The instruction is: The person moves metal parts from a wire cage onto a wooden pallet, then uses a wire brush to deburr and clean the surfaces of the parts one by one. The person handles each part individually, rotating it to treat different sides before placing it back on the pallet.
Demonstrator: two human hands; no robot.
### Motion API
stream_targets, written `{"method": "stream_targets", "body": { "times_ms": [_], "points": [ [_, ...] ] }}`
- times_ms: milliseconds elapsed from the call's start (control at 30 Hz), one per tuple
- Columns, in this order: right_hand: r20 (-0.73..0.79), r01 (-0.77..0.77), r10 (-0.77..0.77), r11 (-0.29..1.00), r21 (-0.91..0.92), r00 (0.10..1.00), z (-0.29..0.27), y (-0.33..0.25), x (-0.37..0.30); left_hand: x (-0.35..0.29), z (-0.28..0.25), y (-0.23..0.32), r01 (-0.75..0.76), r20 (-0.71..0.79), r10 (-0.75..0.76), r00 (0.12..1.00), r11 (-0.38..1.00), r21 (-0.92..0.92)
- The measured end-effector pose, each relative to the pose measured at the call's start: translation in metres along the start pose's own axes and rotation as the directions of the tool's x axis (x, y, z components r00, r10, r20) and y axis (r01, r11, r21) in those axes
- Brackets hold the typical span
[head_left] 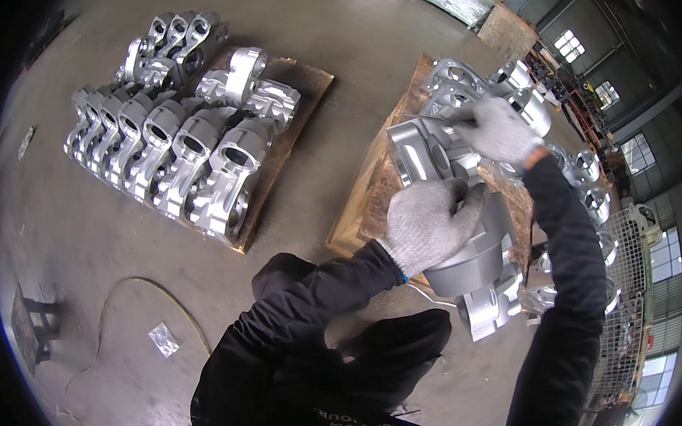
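My left hand, in a light grey knitted glove, is closed on the upper edge of a large silver-grey metal casting with a broad curved side. Its fingertips are partly hidden between the parts. My right hand, in a matching glove, is smeared by motion above the castings farther back. Whether its fingers hold anything cannot be made out. Just left of it lies another metal casting with smooth curved ribs. All of these rest on or beside a wooden crate top.
On the left, several silver castings with round bores stand in rows on a wooden pallet. More castings sit right of my right arm, beside a wire mesh cage. A hose and a foil packet lie on the floor.
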State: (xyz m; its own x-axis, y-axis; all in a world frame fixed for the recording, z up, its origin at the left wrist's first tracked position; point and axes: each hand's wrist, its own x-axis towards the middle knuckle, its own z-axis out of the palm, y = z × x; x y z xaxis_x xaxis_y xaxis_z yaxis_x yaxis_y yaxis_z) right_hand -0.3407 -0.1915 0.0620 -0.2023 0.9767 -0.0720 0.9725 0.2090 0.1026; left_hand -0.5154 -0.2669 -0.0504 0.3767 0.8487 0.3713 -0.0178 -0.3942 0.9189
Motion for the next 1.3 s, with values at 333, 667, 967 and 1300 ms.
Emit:
{"method": "stream_targets", "body": {
  "times_ms": [333, 667, 967, 1300],
  "points": [
    [-0.070, -0.132, 0.142, 0.982, 0.132, 0.987, 0.009, 0.022, -0.021, 0.033, 0.020, 0.015, -0.062, 0.091, 0.051, 0.995, 0.991, 0.121],
    [0.008, 0.085, -0.088, 0.980, 0.181, 0.996, 0.005, 0.032, -0.015, 0.046, 0.039, 0.013, -0.125, 0.069, 0.118, 0.991, 0.986, 0.110],
    [0.044, 0.153, -0.164, 0.969, 0.193, 0.985, 0.019, 0.021, 0.012, 0.040, 0.031, 0.012, -0.143, -0.033, 0.148, 0.988, 0.984, 0.108],
    [-0.095, 0.158, -0.140, 0.962, 0.224, 0.986, -0.001, 0.062, -0.035, 0.069, 0.056, 0.030, -0.050, 0.102, 0.028, 0.994, 0.973, 0.227]
  ]
}}
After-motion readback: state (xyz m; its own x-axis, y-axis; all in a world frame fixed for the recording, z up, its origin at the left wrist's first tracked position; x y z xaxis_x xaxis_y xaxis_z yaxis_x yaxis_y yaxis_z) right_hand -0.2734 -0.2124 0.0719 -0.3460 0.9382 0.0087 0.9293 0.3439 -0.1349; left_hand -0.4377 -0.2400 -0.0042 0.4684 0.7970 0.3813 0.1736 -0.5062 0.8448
